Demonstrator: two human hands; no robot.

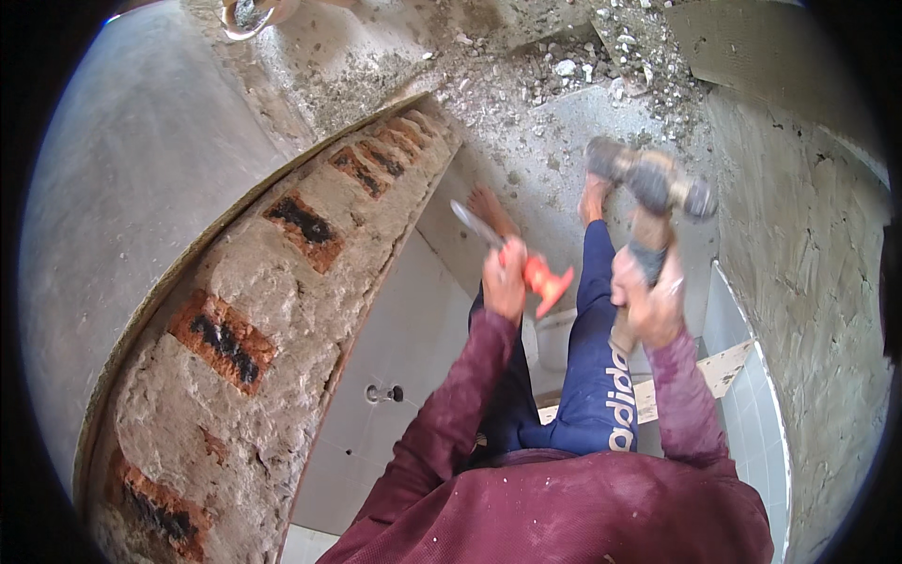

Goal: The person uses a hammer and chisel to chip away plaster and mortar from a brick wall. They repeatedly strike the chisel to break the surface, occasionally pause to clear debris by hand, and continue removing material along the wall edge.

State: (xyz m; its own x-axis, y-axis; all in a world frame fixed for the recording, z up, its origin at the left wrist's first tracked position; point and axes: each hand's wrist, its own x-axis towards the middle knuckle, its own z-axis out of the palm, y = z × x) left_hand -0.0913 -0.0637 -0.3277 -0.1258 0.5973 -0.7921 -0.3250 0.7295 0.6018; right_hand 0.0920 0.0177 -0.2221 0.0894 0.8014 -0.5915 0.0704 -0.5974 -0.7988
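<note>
My left hand (505,289) is closed around the orange grip of a chisel (548,281). The chisel's metal blade points up and to the left, toward the wall top, with air between them. In my right hand (651,303) is the handle of a hammer (650,179), raised to the right of the chisel. Its dark, worn head is slightly blurred and does not touch the chisel. To my left runs a rough mortar wall top (282,301), with several red bricks (224,340) showing black patches.
Rubble (564,70) lies on the dusty floor ahead, around my bare feet (594,195). A plastered wall (789,254) rises at the right. Below me are a wooden board (723,368) and a tiled wall face (362,352) with a metal pipe fitting (383,394). A container (252,17) stands far left.
</note>
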